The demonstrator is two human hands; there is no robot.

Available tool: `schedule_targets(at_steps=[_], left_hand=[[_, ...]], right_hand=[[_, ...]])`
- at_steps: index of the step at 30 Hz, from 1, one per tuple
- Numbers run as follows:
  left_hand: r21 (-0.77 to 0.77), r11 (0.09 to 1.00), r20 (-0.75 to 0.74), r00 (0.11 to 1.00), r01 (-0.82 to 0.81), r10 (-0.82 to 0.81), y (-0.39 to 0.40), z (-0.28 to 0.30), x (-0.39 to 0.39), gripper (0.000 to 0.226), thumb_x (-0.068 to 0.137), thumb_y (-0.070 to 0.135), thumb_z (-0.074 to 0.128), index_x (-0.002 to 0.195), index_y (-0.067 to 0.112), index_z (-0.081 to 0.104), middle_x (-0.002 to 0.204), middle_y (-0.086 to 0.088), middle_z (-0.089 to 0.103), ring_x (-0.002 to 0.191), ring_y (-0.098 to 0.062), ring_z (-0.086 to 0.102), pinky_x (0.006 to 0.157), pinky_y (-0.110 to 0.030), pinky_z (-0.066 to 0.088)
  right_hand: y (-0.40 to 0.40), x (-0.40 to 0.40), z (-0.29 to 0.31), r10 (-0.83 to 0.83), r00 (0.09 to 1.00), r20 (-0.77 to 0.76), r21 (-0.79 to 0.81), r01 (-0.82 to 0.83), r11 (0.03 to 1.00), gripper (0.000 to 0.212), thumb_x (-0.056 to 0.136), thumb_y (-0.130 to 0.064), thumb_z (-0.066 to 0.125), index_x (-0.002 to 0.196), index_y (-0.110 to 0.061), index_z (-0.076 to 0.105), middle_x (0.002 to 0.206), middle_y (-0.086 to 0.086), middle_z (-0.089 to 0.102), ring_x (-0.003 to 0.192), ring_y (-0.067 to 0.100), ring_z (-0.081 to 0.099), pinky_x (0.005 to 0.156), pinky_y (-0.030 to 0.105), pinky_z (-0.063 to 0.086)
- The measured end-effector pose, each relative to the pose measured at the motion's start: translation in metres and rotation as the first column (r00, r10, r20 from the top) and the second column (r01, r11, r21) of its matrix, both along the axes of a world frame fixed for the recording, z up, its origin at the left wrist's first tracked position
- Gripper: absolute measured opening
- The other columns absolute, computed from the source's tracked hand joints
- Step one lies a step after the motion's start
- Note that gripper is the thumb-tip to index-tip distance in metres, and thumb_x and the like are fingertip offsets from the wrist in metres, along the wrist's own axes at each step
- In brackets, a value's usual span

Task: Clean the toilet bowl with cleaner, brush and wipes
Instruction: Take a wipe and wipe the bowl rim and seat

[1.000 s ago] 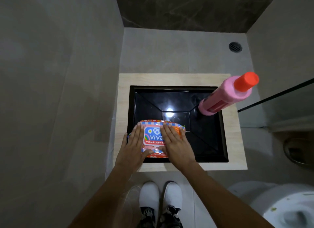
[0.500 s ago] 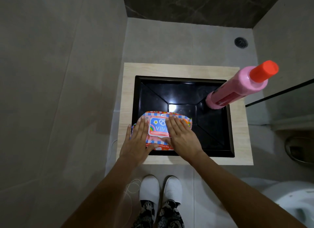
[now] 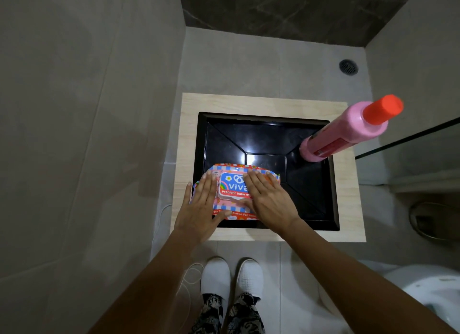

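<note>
Head view, frame centre: a pack of baby wipes [image 3: 232, 188] lies across the near left edge of a black sink [image 3: 268, 139] set in a pale wood counter [image 3: 189, 139]. Both hands lie flat on it, fingers straight — left hand [image 3: 199, 209] on its left end, right hand [image 3: 270, 200] on its right. A pink cleaner bottle [image 3: 348, 132] with a red cap stands at the sink's right edge; the toilet bowl [image 3: 433, 291] shows at lower right.
</note>
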State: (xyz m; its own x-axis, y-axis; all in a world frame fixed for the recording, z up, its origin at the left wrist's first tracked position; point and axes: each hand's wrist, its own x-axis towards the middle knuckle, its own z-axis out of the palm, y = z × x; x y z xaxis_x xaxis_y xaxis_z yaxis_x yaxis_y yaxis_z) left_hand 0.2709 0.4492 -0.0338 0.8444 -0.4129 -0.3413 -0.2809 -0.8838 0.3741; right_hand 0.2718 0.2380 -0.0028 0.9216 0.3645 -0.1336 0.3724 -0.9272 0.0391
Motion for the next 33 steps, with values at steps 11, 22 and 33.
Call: schedule_targets(at_steps=[11, 22, 33], left_hand=[[0.006, 1.0, 0.013, 1.0, 0.006, -0.006, -0.003, 0.016, 0.013, 0.093, 0.077, 0.079, -0.011, 0.146, 0.017, -0.018, 0.153, 0.004, -0.021, 0.143, -0.011, -0.015, 0.113, -0.036, -0.013], [-0.02, 0.993, 0.034, 0.993, 0.118, -0.117, -0.003, 0.015, 0.034, 0.095, 0.078, 0.081, 0.0, 0.146, 0.018, -0.018, 0.157, 0.003, -0.017, 0.145, -0.009, -0.014, 0.116, -0.036, -0.01], [-0.015, 0.985, 0.085, 0.982, 0.173, -0.171, -0.02, 0.018, 0.044, 0.094, 0.083, 0.077, 0.02, 0.152, 0.018, -0.005, 0.16, 0.001, -0.009, 0.146, -0.012, -0.006, 0.117, -0.042, -0.005]], right_hand=[[-0.009, 0.051, 0.023, -0.212, 0.977, 0.005, 0.079, 0.211, 0.974, 0.064, 0.103, -0.041, 0.013, 0.131, -0.002, 0.055, 0.126, 0.015, 0.063, 0.119, 0.029, 0.059, 0.106, 0.044, 0.039], [-0.013, 0.07, -0.004, -0.26, 0.93, -0.262, 0.057, 0.283, 0.957, 0.049, 0.105, -0.034, 0.021, 0.153, -0.022, 0.019, 0.159, 0.014, 0.017, 0.148, 0.027, 0.007, 0.118, 0.044, 0.01], [-0.018, 0.051, -0.003, -0.273, 0.938, -0.212, 0.249, 0.322, 0.913, 0.05, 0.101, -0.039, 0.033, 0.147, -0.02, 0.038, 0.151, 0.021, 0.032, 0.142, 0.036, 0.028, 0.111, 0.046, 0.029]])
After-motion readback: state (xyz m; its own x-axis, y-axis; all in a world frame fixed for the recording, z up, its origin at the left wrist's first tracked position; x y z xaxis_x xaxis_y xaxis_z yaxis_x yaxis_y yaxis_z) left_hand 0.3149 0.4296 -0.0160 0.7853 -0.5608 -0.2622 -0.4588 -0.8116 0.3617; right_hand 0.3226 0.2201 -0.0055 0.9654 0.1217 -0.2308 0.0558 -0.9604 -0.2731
